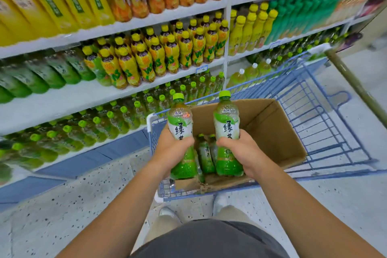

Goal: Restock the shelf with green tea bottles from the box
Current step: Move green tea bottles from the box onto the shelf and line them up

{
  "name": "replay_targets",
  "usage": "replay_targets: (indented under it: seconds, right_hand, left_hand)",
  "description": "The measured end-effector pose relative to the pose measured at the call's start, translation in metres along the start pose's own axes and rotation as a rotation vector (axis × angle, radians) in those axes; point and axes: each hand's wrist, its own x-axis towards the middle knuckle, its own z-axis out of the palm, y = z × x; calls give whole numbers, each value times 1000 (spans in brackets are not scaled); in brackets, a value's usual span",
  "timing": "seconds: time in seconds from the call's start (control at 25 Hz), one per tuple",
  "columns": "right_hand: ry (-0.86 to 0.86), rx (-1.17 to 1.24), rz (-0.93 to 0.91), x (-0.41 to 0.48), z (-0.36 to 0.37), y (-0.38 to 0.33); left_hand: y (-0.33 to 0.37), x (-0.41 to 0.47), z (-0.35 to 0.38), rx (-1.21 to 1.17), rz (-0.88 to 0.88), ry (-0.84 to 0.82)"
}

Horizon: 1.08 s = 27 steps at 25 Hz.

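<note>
My left hand (172,148) grips one green tea bottle (180,123) upright by its middle. My right hand (243,151) grips a second green tea bottle (226,119) the same way. Both bottles are held above the open cardboard box (270,130), which sits in a blue wire cart (318,111). Two more green tea bottles (206,154) stand in the box between my hands. The bottom shelf (69,153) to the left holds rows of the same green-capped bottles (117,117).
Upper shelves carry yellow-capped tea bottles (167,52), yellow juice and orange drinks. The cart stands close against the shelving, its far rim near the lower shelves. Speckled floor (62,205) lies between me and the shelf. A pole (356,88) slants at the right.
</note>
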Motion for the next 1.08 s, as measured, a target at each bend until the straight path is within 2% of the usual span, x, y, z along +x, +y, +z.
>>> replay_targets:
  seconds: [0.16,0.32,0.52,0.72,1.08]
  right_hand:
    - [-57,-70,-123,-16,23,-27]
    - [-153,-163,-254,-29,55,-54]
    - [-316,-222,-327,-52,107,-73]
    - [-409,-292,-389,-89,164,-84]
    - [-484,-358,-480,-134,316,-103]
  left_hand:
    - [14,-25,-39,26,88,113]
    - [23,-64,-70,55,136,319]
    - [26,-123,-106,15,137,491]
    - [23,-169,-158,-25,148,653]
    - [-1,-207,-309,-29,177,771]
